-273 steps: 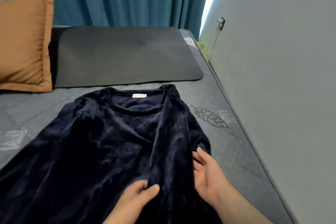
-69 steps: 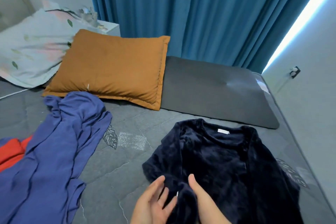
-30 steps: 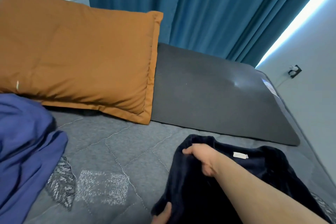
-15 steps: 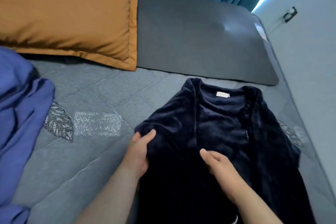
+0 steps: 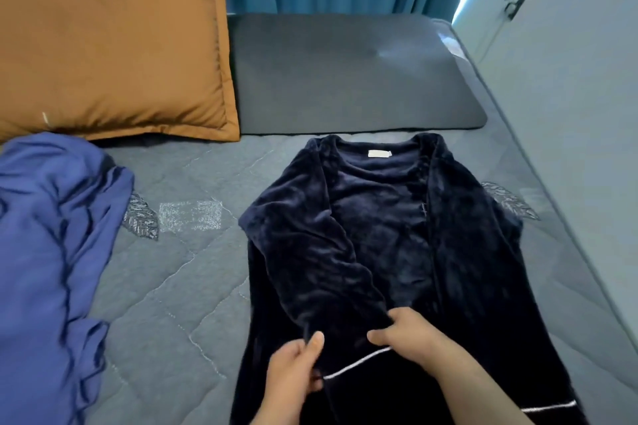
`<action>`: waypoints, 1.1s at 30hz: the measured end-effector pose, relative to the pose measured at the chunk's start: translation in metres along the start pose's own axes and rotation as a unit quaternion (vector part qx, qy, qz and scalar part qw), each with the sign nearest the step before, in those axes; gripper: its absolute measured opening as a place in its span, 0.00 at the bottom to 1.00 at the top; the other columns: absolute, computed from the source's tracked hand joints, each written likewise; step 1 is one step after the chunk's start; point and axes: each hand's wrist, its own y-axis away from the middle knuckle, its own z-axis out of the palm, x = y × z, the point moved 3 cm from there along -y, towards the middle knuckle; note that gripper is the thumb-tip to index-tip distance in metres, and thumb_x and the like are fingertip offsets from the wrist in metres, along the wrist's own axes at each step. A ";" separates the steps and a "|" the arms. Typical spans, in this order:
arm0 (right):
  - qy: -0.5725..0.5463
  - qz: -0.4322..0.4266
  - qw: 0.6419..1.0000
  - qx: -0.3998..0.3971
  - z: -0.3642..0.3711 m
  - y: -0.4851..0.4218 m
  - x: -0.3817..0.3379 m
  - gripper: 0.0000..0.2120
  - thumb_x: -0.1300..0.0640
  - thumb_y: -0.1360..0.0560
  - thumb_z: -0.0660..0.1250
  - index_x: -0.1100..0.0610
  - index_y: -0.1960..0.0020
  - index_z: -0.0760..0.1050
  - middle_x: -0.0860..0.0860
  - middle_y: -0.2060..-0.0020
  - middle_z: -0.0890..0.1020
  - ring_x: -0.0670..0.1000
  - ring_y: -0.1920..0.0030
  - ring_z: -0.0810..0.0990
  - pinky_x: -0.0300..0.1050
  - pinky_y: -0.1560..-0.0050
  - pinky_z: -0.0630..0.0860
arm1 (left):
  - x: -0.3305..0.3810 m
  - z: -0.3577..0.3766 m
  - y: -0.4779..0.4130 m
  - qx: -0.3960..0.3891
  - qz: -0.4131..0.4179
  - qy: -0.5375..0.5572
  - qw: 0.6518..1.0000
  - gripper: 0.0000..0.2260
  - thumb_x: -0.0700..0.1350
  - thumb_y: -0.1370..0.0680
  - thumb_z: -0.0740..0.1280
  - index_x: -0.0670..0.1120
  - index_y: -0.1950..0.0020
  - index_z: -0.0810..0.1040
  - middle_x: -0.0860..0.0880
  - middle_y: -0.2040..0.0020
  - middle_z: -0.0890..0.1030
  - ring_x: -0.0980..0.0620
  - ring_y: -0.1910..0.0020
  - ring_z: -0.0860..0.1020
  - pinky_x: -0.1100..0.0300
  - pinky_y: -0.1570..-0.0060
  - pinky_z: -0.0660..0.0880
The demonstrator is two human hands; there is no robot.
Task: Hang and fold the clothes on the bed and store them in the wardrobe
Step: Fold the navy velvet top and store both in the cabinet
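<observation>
No legible text is observed. A white label [image 5: 379, 153], sewn inside the collar of the navy garment [image 5: 379, 235], is noted; its print cannot be resolved.

Spread over the grey quilted bed [image 5: 179, 304]: orange pillow [image 5: 110, 52] beside dark grey pillow [image 5: 345, 72] at the head, crumpled blue garment [image 5: 45, 252] left, navy velour top [image 5: 379, 235] right.

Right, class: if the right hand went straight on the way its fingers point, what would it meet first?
Probably the left hand, which grips the same folded sleeve of the navy top just beyond the right hand; their heights look alike, though depth is unclear.
</observation>
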 end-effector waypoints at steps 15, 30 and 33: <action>-0.162 -0.001 0.986 -0.023 0.029 -0.025 0.064 0.12 0.49 0.27 0.73 0.57 0.51 0.84 0.53 0.59 0.87 0.52 0.59 0.87 0.45 0.58 0.81 | -0.022 0.009 -0.040 -0.055 -0.055 -0.050 0.996 0.13 0.47 0.27 0.73 0.39 0.50 0.82 0.41 0.62 0.81 0.49 0.69 0.77 0.53 0.67 0.79; -0.203 0.005 0.979 -0.025 0.034 -0.015 0.070 0.24 0.40 0.33 0.75 0.57 0.46 0.83 0.56 0.55 0.86 0.58 0.54 0.86 0.51 0.49 0.81 | -0.023 0.005 -0.012 -0.061 0.007 -0.004 0.998 0.14 0.54 0.24 0.69 0.43 0.51 0.83 0.44 0.56 0.86 0.48 0.61 0.83 0.57 0.65 0.78; -0.253 0.001 0.965 -0.065 0.031 0.015 0.075 0.21 0.42 0.31 0.74 0.56 0.44 0.82 0.57 0.49 0.85 0.58 0.47 0.84 0.56 0.39 0.77 | -0.043 0.010 0.030 -0.045 0.054 0.006 0.998 0.09 0.49 0.24 0.71 0.43 0.53 0.80 0.46 0.60 0.84 0.49 0.61 0.81 0.55 0.61 0.79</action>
